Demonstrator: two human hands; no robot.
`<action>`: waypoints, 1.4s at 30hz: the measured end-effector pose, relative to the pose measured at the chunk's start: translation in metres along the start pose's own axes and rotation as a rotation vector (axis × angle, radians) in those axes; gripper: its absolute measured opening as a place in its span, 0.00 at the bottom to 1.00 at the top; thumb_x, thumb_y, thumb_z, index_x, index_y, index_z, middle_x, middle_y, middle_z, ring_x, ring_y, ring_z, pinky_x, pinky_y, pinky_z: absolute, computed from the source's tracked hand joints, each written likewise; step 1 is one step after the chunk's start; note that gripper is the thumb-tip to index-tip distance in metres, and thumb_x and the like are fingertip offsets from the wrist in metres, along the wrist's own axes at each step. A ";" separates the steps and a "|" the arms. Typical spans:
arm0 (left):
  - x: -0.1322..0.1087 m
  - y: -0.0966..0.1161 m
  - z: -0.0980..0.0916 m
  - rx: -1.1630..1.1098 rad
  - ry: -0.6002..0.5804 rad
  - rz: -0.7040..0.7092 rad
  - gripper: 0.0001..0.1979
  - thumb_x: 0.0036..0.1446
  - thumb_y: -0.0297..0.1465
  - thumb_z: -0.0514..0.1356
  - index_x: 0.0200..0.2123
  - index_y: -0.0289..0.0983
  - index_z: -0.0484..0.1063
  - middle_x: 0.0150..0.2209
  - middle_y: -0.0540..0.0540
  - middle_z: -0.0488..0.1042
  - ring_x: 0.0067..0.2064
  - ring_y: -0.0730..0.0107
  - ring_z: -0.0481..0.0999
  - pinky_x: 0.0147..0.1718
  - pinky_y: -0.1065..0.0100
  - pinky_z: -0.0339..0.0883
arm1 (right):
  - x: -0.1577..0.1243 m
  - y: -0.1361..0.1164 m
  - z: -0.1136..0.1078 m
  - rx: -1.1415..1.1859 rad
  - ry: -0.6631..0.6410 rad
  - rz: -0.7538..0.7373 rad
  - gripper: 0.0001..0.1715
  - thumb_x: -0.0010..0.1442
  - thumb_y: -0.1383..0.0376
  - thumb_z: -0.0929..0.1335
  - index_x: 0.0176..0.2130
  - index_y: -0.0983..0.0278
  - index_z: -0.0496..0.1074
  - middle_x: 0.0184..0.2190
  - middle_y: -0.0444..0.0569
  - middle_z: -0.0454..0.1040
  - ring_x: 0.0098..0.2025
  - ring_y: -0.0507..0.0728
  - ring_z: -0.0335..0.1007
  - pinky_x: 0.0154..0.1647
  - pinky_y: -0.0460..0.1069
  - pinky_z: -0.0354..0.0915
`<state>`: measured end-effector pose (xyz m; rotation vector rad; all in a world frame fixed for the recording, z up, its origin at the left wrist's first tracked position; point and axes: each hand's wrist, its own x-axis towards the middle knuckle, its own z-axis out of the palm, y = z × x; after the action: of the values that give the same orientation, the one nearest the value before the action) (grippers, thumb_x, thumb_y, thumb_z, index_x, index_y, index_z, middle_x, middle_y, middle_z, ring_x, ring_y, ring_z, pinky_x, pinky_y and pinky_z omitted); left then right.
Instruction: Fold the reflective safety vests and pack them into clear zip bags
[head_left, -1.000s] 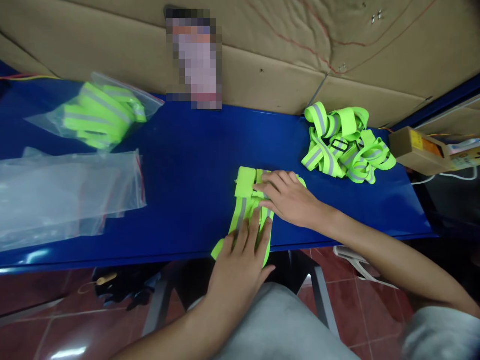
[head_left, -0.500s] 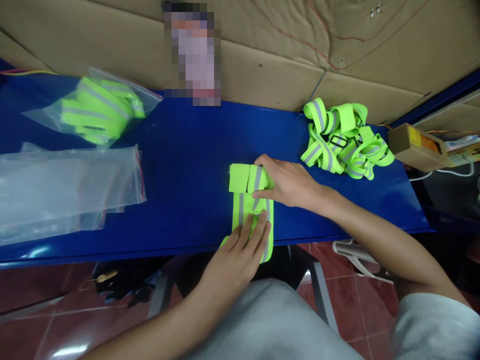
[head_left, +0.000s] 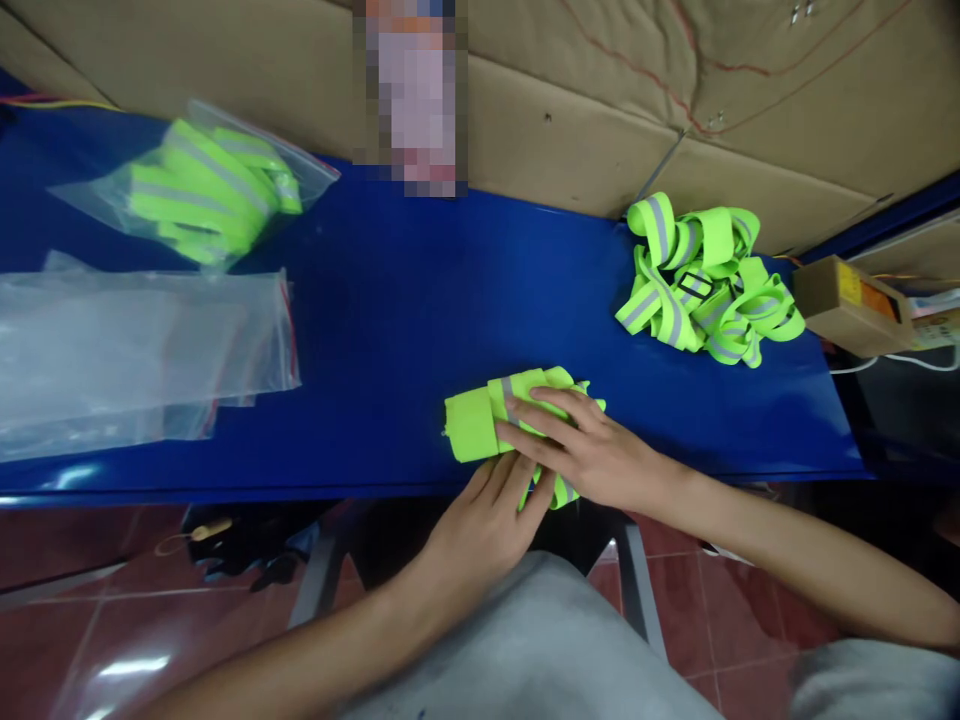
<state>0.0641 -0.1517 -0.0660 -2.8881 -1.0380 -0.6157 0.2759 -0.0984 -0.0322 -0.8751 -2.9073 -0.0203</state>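
Observation:
A neon-green reflective strap bundle [head_left: 480,420], folded into a short roll, lies near the front edge of the blue table [head_left: 420,300]. My right hand [head_left: 592,450] lies flat across the top of the bundle, fingers stretched out and pressing it down. My left hand [head_left: 487,515] comes up from below the table edge, and its fingers touch the bundle's near side, partly tucked under my right hand. A loose end of the strap hangs over the table edge between my hands.
A tangled heap of the same green straps [head_left: 701,285] lies at the back right. A clear bag holding folded straps [head_left: 206,185] and a stack of empty clear bags [head_left: 135,355] sit at the left. A small cardboard box [head_left: 851,305] stands at the right end. Cardboard lines the back.
The long strap that lay stretched toward me has been folded up into a compact bundle. My right hand moved from its far end onto its top; my left hand drew back to the table edge.

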 end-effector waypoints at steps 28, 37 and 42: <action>0.043 -0.083 -0.019 -0.928 -0.073 -0.659 0.16 0.58 0.40 0.68 0.48 0.42 0.76 0.46 0.47 0.76 0.49 0.61 0.77 0.49 0.59 0.68 | 0.048 0.042 -0.006 0.390 0.068 0.135 0.35 0.64 0.39 0.65 0.50 0.66 0.71 0.43 0.55 0.76 0.48 0.62 0.74 0.51 0.56 0.69; 0.045 -0.081 -0.011 -1.173 0.058 -0.676 0.15 0.58 0.32 0.67 0.47 0.41 0.70 0.44 0.47 0.74 0.48 0.65 0.75 0.50 0.61 0.69 | 0.060 0.047 0.002 0.518 -0.151 0.166 0.35 0.61 0.40 0.71 0.50 0.66 0.73 0.40 0.52 0.74 0.42 0.60 0.73 0.45 0.55 0.69; 0.032 -0.093 -0.023 -1.207 0.228 -0.620 0.14 0.63 0.32 0.62 0.50 0.40 0.64 0.46 0.43 0.73 0.49 0.64 0.77 0.46 0.64 0.72 | 0.051 0.035 -0.001 0.566 -0.101 0.229 0.27 0.62 0.44 0.73 0.46 0.63 0.72 0.43 0.52 0.73 0.44 0.61 0.74 0.45 0.56 0.71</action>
<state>0.0213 -0.0626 -0.0440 -3.0180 -2.0614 -2.1894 0.2534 -0.0414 -0.0268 -1.0972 -2.6356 0.8359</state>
